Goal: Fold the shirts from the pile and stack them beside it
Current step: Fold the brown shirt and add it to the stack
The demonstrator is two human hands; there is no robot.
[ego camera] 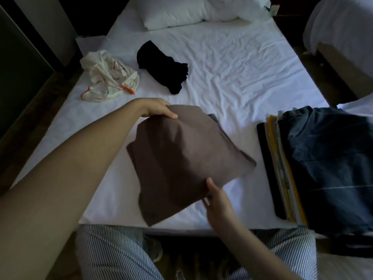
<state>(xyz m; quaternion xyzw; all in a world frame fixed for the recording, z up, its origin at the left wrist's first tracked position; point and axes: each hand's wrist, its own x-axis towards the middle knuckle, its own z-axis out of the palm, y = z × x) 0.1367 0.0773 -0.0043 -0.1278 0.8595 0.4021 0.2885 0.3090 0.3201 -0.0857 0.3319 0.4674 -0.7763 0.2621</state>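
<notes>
Above the striped trousers, the right hand pinches the near edge of a folded brown shirt and the left hand grips its far corner, holding it over the bed. A stack of folded shirts lies to the right. A cream garment and a black garment lie crumpled beyond.

Shirt above bed centre, stack at right, pile behind left, pillow beyond.

Bed: pillow, loose shirts, stack
</notes>
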